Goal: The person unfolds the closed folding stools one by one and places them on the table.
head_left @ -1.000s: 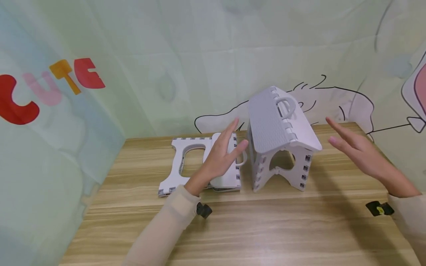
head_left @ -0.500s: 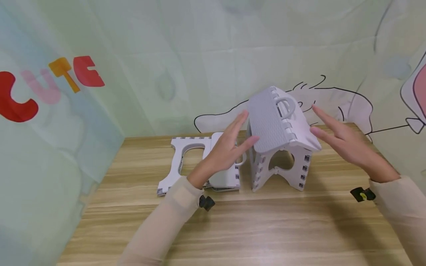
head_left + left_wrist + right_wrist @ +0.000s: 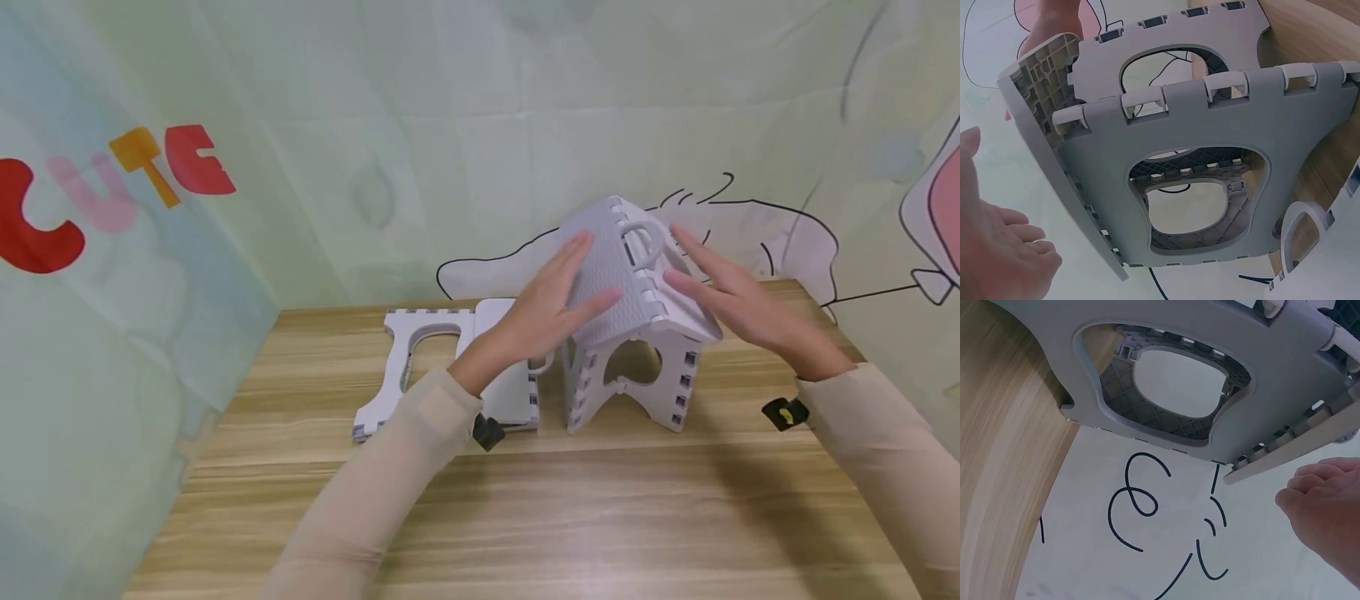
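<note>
A grey-white plastic folding stool (image 3: 626,321) stands half folded on its legs, its two seat halves meeting in a peak like a roof. A loop handle (image 3: 645,243) sticks up at the ridge. Over the left, textured seat half my left hand (image 3: 543,325) is held with straight fingers and thumb spread. My right hand (image 3: 750,304) is likewise spread over the right half. In the left wrist view, a gap shows between the left hand (image 3: 1007,250) and the stool (image 3: 1097,156). Whether the right hand (image 3: 1329,500) touches cannot be told.
A second folding stool (image 3: 513,387), folded flat, lies on the wooden table (image 3: 600,517) left of the standing one, partly behind my left arm. Its loop handle points toward the standing stool. Behind the table hangs a printed cloth (image 3: 450,125) with cartoon drawings and coloured letters.
Both hands have moved inward over the stool's sloping seat halves, the left hand to the right and the right hand to the left. Neither stool has visibly moved.
</note>
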Tool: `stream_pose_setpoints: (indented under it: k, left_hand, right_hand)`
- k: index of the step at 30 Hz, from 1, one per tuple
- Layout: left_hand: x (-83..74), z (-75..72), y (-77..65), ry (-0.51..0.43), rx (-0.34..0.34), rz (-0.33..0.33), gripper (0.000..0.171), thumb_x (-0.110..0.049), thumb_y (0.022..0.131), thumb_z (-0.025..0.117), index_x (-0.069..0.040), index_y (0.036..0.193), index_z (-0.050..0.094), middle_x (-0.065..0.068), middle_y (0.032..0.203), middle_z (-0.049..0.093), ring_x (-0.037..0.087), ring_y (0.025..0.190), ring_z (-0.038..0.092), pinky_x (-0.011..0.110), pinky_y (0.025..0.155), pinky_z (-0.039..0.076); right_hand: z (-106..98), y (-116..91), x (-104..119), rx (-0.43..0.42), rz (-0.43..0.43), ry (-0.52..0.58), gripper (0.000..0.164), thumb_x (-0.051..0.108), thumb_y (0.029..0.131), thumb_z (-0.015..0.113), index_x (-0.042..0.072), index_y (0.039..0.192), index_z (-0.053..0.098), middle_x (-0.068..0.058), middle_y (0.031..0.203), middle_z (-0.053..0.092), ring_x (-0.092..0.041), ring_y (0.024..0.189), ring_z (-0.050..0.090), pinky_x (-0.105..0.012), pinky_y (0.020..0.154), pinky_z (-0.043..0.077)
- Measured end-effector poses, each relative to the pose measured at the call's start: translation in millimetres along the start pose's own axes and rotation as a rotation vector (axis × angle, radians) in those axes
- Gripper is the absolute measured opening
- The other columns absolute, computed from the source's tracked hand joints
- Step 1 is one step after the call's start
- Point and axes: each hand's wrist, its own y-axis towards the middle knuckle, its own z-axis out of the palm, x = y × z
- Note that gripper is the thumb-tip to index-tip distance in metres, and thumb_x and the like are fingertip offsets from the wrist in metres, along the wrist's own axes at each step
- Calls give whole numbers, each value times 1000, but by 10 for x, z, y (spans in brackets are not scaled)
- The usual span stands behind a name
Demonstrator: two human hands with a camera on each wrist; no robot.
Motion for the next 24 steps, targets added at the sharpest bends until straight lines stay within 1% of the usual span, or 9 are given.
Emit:
stream_pose_setpoints:
  k: [4,6,8,10,11,13,18,20,24]
  left_hand:
    - [-12,5,101,33,25,-19,83,-55,102,44,-6,160,9,6,167,5,13,152,2,21,119,1]
    - [-13,12,143,43,39,-29,84,-55,102,43,-6,160,8,6,167,4,14,152,0,21,118,1]
    - [-15,20,179,47,50,-41,85,-57,102,42,-7,160,7,5,167,3,14,152,0,21,118,0]
    - [-12,35,215,51,59,-51,85,-57,102,42,-7,160,6,5,167,2,15,152,-1,21,118,0]
    - [-11,45,232,52,63,-55,86,-58,101,41,-7,160,6,5,167,1,15,152,-2,22,118,0]
    - [-3,69,267,60,76,-63,86,-59,101,40,-7,160,4,5,167,-1,15,151,-4,21,118,-2]
    - [19,128,332,76,119,-69,84,-57,103,37,-6,160,2,7,166,-6,16,150,-9,21,117,-5]
    - [21,144,343,78,132,-72,84,-57,103,36,-5,160,2,8,166,-7,17,150,-10,22,117,-6]
    - [30,165,353,93,151,-77,83,-57,104,33,-5,159,-1,7,165,-9,16,150,-11,21,116,-6]
  right_hand:
    - [39,73,-5,17,0,-16,69,34,107,44,24,161,4,-8,166,1,-42,148,14,-70,112,19]
    - [64,104,-12,24,-4,-21,68,35,107,44,25,161,4,-9,166,4,-43,140,33,-67,107,33]
    - [88,129,-23,26,-7,-21,68,35,107,42,25,161,4,-18,162,21,-40,122,52,-57,95,47]
    - [110,148,-37,30,-13,-24,68,35,107,41,24,161,3,-23,152,37,-33,102,61,-46,82,54]
    - [117,152,-43,31,-12,-25,67,35,107,40,25,161,2,-24,144,44,-28,90,63,-41,73,55]
    - [128,158,-57,29,-17,-30,67,35,107,39,23,161,1,-24,135,50,-25,82,63,-37,68,55]
    - [141,164,-73,22,-32,-57,66,35,108,37,22,161,1,-25,150,38,-25,85,64,-37,71,54]
    - [143,166,-74,24,-39,-57,65,34,108,36,24,161,0,-25,148,40,-26,85,64,-37,70,55]
    - [149,180,-83,26,-73,-53,64,32,108,36,26,162,1,-23,137,48,-25,82,64,-35,67,55]
